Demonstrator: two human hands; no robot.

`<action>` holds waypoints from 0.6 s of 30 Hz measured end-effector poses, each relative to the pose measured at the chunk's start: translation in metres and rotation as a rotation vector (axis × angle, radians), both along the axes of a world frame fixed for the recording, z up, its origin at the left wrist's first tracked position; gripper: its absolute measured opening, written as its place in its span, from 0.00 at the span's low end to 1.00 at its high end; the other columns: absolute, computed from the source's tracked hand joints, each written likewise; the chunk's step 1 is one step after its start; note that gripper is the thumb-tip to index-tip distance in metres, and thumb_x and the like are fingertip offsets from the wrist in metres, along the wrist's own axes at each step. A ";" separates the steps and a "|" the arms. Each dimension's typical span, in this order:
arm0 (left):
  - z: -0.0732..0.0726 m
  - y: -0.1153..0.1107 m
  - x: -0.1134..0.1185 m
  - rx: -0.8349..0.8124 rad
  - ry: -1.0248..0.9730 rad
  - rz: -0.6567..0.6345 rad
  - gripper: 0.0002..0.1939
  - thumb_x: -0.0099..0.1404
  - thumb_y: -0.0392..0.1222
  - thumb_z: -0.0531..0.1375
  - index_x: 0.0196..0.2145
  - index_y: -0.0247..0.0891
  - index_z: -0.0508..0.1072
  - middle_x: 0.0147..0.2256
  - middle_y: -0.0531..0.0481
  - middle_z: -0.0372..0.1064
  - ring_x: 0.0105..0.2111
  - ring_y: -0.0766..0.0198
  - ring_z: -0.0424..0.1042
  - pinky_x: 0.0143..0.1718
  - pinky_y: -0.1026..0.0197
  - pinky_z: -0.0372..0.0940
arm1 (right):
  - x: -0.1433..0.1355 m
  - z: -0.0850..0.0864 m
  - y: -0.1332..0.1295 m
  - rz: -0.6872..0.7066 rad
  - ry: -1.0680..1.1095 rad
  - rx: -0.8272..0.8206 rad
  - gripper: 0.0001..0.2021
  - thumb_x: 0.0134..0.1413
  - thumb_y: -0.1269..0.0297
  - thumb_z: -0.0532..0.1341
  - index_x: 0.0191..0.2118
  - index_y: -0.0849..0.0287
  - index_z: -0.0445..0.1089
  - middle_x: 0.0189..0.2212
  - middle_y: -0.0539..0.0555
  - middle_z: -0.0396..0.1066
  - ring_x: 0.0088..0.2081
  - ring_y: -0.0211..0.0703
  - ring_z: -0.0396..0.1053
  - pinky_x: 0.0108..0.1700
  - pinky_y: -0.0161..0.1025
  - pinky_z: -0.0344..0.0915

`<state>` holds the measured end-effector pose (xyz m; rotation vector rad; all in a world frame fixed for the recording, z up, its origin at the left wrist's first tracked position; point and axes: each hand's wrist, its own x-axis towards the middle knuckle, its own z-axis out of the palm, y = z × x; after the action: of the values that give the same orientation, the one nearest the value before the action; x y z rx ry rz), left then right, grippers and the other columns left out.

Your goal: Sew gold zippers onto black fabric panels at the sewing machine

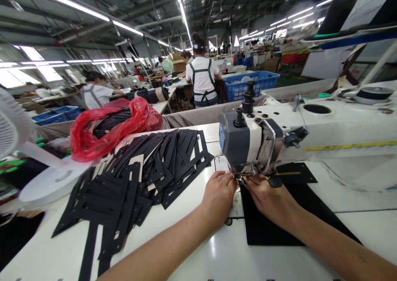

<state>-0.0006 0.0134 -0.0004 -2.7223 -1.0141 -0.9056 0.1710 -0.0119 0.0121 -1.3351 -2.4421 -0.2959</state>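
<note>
A black fabric panel [269, 227] lies on the white sewing machine table, under and to the right of the needle area. My right hand [269, 196] reaches over the panel, its fingers closed on the panel's edge beside the presser foot. My left hand [218, 195] is just left of the needle, fingers bent together; whatever is between its fingertips is hidden. Above both hands is the grey and white sewing machine head [248, 142]. A black strip piece [299, 172] with small holes lies behind the panel, partly under the machine arm.
Many slotted black pieces [124, 190] are spread in a pile on the left of the table. Beyond them sits a red plastic bag [93, 136]. A white fan [46, 173] stands far left. People work behind, near a blue crate [251, 84].
</note>
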 end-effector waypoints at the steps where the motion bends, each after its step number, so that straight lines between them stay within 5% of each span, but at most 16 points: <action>1: -0.001 0.000 0.000 -0.003 -0.001 0.006 0.05 0.63 0.29 0.54 0.34 0.34 0.69 0.36 0.45 0.72 0.37 0.61 0.72 0.44 0.55 0.66 | 0.000 0.000 0.001 0.000 -0.012 0.022 0.12 0.55 0.78 0.51 0.39 0.62 0.70 0.34 0.58 0.72 0.35 0.42 0.70 0.40 0.37 0.66; 14: 0.000 -0.005 -0.001 -0.019 0.016 0.004 0.05 0.64 0.31 0.54 0.32 0.33 0.69 0.37 0.44 0.72 0.40 0.60 0.72 0.45 0.55 0.66 | 0.003 -0.007 -0.002 0.043 0.196 0.050 0.11 0.58 0.72 0.50 0.38 0.61 0.70 0.38 0.58 0.72 0.42 0.45 0.69 0.47 0.44 0.65; 18: -0.003 -0.001 -0.001 -0.064 -0.024 0.014 0.05 0.64 0.32 0.55 0.33 0.34 0.70 0.39 0.44 0.72 0.41 0.61 0.71 0.46 0.55 0.65 | 0.002 -0.013 0.002 -0.044 0.133 0.064 0.11 0.59 0.67 0.51 0.41 0.64 0.68 0.40 0.61 0.71 0.42 0.49 0.69 0.47 0.48 0.64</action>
<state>-0.0017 0.0121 -0.0034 -2.7591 -1.0833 -0.9214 0.1732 -0.0101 -0.0012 -1.3384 -2.2782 -0.2838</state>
